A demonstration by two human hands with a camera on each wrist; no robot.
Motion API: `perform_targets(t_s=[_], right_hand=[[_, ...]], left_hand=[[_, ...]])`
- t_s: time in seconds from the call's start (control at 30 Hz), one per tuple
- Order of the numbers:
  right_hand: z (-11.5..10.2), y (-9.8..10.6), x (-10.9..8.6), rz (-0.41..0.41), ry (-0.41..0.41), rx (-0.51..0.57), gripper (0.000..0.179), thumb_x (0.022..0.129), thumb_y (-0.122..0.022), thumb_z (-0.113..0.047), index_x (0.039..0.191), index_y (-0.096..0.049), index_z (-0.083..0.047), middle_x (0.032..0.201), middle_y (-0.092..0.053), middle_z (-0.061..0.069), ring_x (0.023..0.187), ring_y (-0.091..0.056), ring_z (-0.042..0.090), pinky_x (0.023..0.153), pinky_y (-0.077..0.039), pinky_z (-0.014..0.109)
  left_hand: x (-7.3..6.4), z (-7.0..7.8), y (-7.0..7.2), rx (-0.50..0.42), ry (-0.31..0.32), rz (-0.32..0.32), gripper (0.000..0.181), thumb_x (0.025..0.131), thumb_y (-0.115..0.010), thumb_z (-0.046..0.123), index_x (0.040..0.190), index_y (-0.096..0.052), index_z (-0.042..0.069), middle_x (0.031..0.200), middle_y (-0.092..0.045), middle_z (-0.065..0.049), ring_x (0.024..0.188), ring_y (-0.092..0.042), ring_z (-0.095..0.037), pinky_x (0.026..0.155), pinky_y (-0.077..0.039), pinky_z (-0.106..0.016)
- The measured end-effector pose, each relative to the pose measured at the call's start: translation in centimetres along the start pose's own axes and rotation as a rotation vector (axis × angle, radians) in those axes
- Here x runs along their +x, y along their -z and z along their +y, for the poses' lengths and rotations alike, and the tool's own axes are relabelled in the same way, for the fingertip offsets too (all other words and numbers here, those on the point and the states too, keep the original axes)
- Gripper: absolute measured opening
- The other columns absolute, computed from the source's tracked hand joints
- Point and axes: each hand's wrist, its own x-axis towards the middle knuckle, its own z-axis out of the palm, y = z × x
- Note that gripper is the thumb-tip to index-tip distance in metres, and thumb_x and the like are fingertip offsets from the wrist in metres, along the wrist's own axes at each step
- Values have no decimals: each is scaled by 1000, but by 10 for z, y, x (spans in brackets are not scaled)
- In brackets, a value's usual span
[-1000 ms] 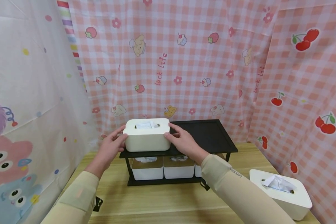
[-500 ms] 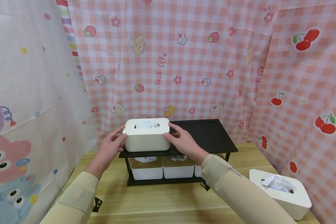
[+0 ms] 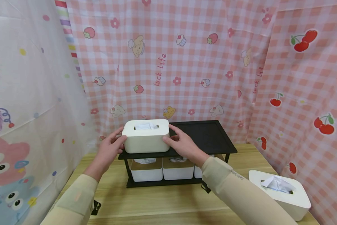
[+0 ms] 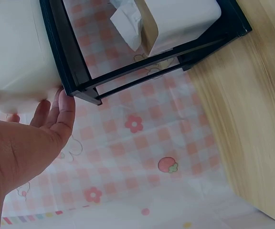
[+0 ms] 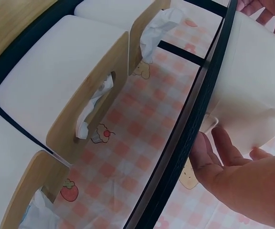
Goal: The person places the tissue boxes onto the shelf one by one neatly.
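Observation:
A white tissue box (image 3: pixel 146 137) with tissue showing in its top slot sits at the left end of the black rack's top shelf (image 3: pixel 205 134). My left hand (image 3: pixel 107 151) grips its left end, thumb at the front corner and fingers around the side. At the other end my right hand (image 3: pixel 185 145) holds it in the same way. In the left wrist view, the fingertips of my left hand (image 4: pixel 27 143) touch the box (image 4: pixel 18 52) beside the shelf edge. The right wrist view has the fingers of my right hand (image 5: pixel 242 176) against the box (image 5: pixel 252 81).
On the rack's lower shelf stand several white tissue boxes with wooden lids, among them a left one (image 3: pixel 146 170) and a middle one (image 3: pixel 178 168). Another all-white tissue box (image 3: pixel 280 193) rests on the wooden table (image 3: pixel 146 206) at the right. Patterned curtains (image 3: pixel 168 62) surround the table.

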Motion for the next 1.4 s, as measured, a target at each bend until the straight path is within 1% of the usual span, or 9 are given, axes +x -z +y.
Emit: perform_targets(t_s=[0.2,0.33,0.63,0.87,0.93,1.03,1.17,1.27,1.4], right_hand=[[4,5,-4,0,-11,3,80,103,-65,-57,170,-27,-35,161,-53,14,147,-53,32,115,-48,59],[7,9,-8,1,-2,-8,80,103,-65,-56,170,-27,-35,162,-52,14,148,-52,33,115,-47,60],[11,20,-17,16,17,-43,77,104,-65,-53,169,-28,-36,163,-52,12,151,-50,32,119,-44,61],[19,33,-25,7,34,-40,78,103,-65,-56,169,-29,-37,164,-51,15,151,-49,32,121,-42,61],[23,37,-28,8,40,-52,79,103,-65,-57,169,-28,-36,164,-50,16,152,-49,33,121,-42,62],[27,44,-33,14,47,-67,79,103,-65,-57,169,-28,-35,163,-51,16,151,-49,33,121,-42,62],[32,55,-39,32,52,-69,79,103,-65,-57,169,-29,-34,162,-52,16,151,-49,34,121,-42,62],[37,64,-43,47,53,-76,78,104,-64,-56,169,-29,-34,162,-52,17,151,-49,35,120,-42,62],[44,76,-50,57,51,-92,77,105,-63,-57,170,-28,-34,162,-51,17,151,-48,36,121,-41,63]], left_hand=[[-4,-1,1,12,-19,-5,66,110,-56,48,169,-34,30,166,-46,-16,128,-64,-29,98,-57,-30],[-8,-3,4,7,-39,-3,66,110,-56,47,169,-34,28,167,-46,-17,137,-60,-36,100,-57,-31],[-20,-9,9,26,-62,-15,66,110,-57,47,169,-34,31,165,-46,-18,139,-57,-38,93,-55,-20],[-27,-12,8,51,-64,17,64,111,-56,44,169,-34,28,164,-47,-18,140,-57,-40,99,-57,-28],[-31,-13,7,66,-64,18,66,111,-56,47,170,-33,28,164,-47,-18,141,-56,-38,100,-57,-30],[-38,-14,6,87,-85,32,66,110,-55,49,169,-34,28,161,-50,-18,138,-59,-31,98,-57,-26],[-46,-18,4,129,-134,76,61,111,-57,46,166,-40,27,156,-57,-16,120,-65,-16,90,-56,-18],[-50,-22,1,169,-156,99,59,110,-59,42,165,-44,27,153,-60,-16,109,-65,-5,86,-55,-18],[-56,-26,-6,193,-173,102,57,110,-61,41,163,-47,26,151,-62,-14,107,-63,-1,85,-54,-19]])
